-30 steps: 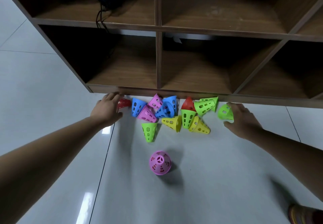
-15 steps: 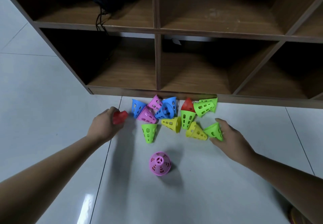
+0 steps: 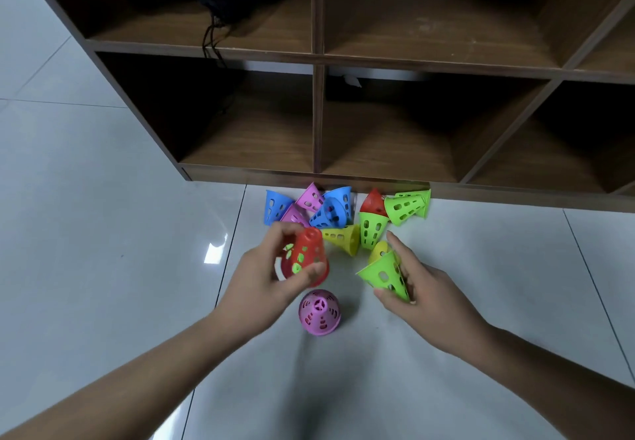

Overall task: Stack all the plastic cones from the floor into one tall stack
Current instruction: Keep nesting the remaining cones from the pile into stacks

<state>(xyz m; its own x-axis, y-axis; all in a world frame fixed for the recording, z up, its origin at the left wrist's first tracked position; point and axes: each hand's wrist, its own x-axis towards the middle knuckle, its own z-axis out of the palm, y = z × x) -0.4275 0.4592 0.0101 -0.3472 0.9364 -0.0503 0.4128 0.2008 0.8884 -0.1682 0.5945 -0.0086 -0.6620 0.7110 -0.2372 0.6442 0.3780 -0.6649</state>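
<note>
My left hand (image 3: 264, 278) grips a red cone (image 3: 309, 255) upright above the floor, with a green cone showing through its holes. A green cone (image 3: 386, 273) lies tilted in the grip of my right hand (image 3: 422, 288). Between and below both hands a pink cone (image 3: 319, 312) stands upright on the floor. Behind my hands lie several loose cones against the shelf base: blue (image 3: 275, 206), pink (image 3: 310, 197), blue (image 3: 331, 212), yellow (image 3: 342, 237), green (image 3: 369, 230), red (image 3: 372, 200), green (image 3: 405, 206).
A dark wooden shelf unit (image 3: 316, 178) with open compartments stands right behind the cones. A black cable (image 3: 211, 37) hangs from its upper left compartment. Pale glossy floor tiles (image 3: 103, 233) spread to the left and toward me.
Both hands have lifted their cones off the floor and drawn them back toward me, closer together, above the standing pink cone. The red cone now sits upright in my left hand.
</note>
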